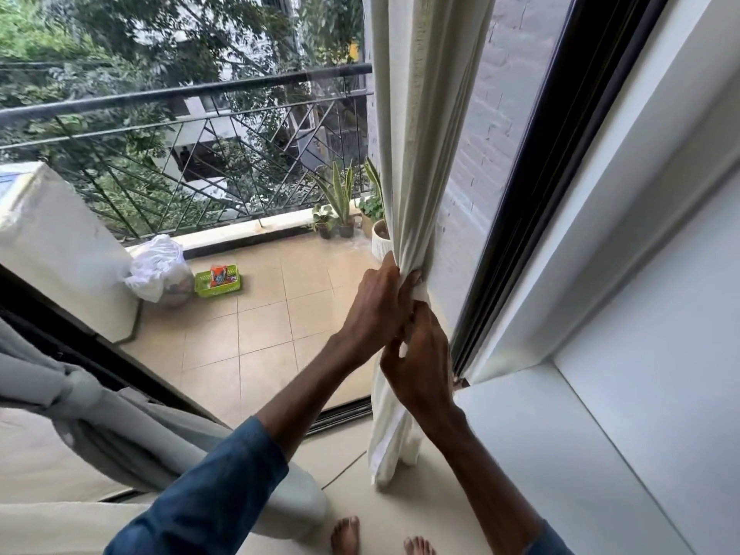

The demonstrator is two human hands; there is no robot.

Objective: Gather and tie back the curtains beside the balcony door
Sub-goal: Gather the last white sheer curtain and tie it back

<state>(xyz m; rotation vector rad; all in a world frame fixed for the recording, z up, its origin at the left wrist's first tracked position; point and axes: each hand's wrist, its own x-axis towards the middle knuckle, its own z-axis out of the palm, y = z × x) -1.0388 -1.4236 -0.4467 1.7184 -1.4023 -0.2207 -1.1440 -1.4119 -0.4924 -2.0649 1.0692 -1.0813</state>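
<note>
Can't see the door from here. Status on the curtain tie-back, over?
Left hand grips gathered cream curtain. Right hand pinches its fabric just below. Grey curtain at left already knotted. Nothing blocking.

Right of centre, a cream curtain (416, 154) hangs bunched beside the dark door frame (532, 186). The left hand (378, 304) grips its gathered folds, and the right hand (420, 362) just below pinches the cloth. A knotted grey curtain (80, 398) sits lower left.

The curtain (416, 134) runs off the top edge; the right hand (420, 366) hides its fingertips (curled inward).
</note>
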